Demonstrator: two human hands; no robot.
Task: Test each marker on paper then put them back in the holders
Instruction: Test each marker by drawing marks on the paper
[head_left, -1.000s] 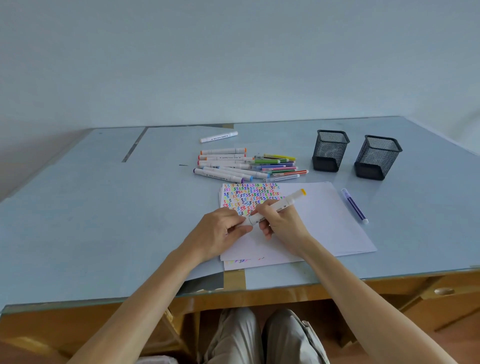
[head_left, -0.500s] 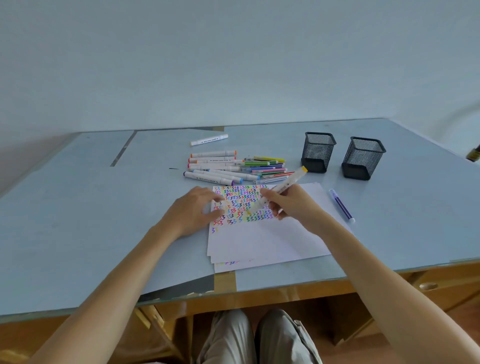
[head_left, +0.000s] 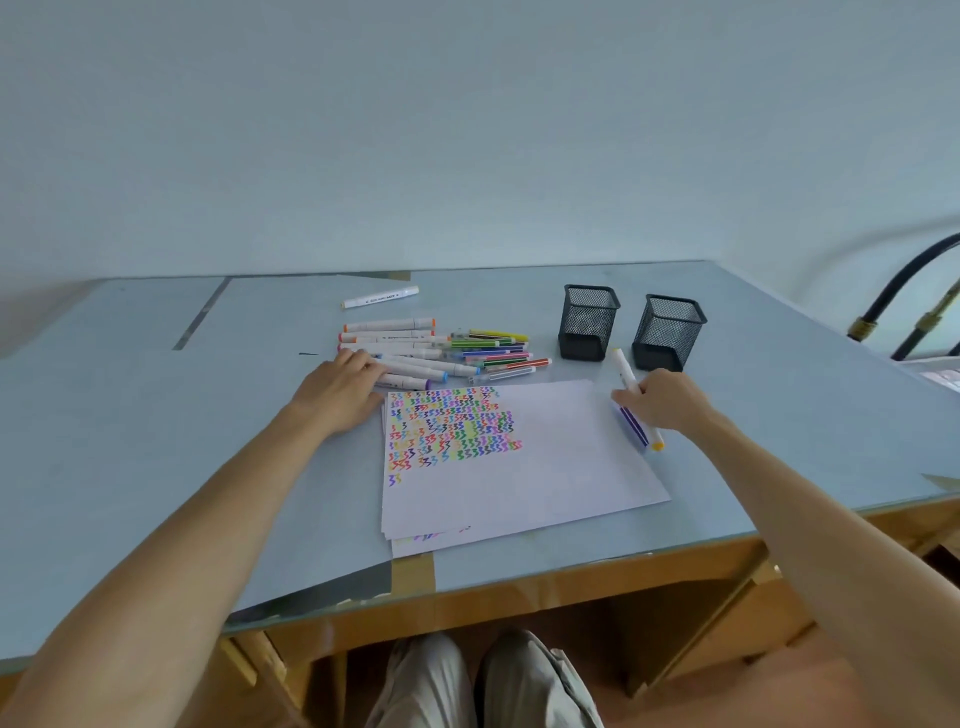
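A stack of white paper (head_left: 561, 467) lies in front of me, its upper left covered in coloured zigzag marks. My right hand (head_left: 667, 400) grips a white marker with yellow ends (head_left: 623, 366) low over the table at the paper's right edge, right beside a purple marker (head_left: 635, 428) lying there. My left hand (head_left: 340, 389) reaches left of the paper, fingers spread on the near white markers of the pile (head_left: 441, 353). Two black mesh holders (head_left: 589, 322) (head_left: 670, 332) stand behind the paper; I see no markers in them.
One white marker (head_left: 379, 297) lies alone behind the pile. The table's front edge (head_left: 571, 577) is close to my knees, with brown tape (head_left: 413, 569) on it. A black hose (head_left: 909, 291) curves at the far right past the table.
My right hand carried the yellow marker off the paper to the right, down next to the purple marker. My left hand left the paper and moved up to the marker pile.
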